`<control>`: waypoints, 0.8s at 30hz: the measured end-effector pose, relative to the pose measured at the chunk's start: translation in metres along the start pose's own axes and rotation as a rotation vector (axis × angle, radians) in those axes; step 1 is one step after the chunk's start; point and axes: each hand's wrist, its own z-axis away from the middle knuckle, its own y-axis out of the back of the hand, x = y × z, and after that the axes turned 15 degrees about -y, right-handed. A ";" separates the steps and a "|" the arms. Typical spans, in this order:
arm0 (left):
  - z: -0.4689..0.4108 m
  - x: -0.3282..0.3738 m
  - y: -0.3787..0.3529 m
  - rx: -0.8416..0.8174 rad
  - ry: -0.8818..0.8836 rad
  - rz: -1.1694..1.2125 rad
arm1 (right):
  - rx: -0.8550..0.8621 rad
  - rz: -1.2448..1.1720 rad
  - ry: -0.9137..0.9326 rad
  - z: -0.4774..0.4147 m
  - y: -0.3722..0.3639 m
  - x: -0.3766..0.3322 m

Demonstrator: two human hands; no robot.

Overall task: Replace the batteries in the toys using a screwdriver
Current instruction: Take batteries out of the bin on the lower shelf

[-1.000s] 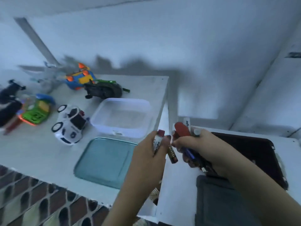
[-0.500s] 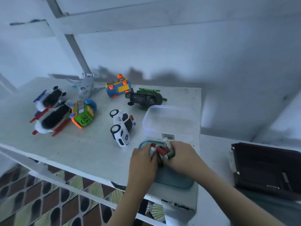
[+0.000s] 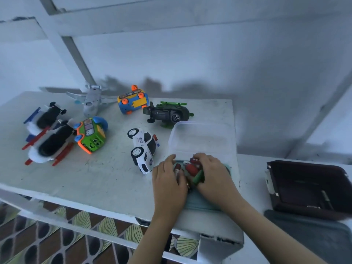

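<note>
Left hand (image 3: 168,180), right hand (image 3: 214,175) lowered, gripping batteries (image 3: 191,168), car (image 3: 144,149) lettered police

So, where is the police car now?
In the head view, the police car sits on the white table, just left of the clear box and in front of the green helicopter.

Police car (image 3: 144,149) left of tub (image 3: 203,137), helicopter (image 3: 167,114) behind both, lid (image 3: 200,205) before tub
</note>
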 end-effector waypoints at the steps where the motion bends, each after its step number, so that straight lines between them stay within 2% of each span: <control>1: 0.000 -0.001 0.001 -0.002 -0.014 0.009 | -0.009 0.010 0.012 0.000 0.000 0.001; 5: -0.001 -0.007 0.007 -0.037 -0.126 0.031 | -0.084 -0.036 0.048 -0.001 0.002 0.002; 9: 0.000 -0.012 0.015 -0.141 -0.211 0.187 | -0.120 -0.099 0.041 0.000 0.003 0.003; 12: 0.003 -0.014 0.016 -0.168 -0.276 0.204 | -0.126 -0.107 0.056 0.001 0.006 0.003; 21: 0.003 -0.024 0.011 -0.124 -0.308 0.163 | 0.056 0.054 0.088 0.012 0.015 0.010; 24: 0.004 -0.027 0.013 -0.164 -0.285 0.170 | 0.133 0.131 0.080 0.014 0.018 0.015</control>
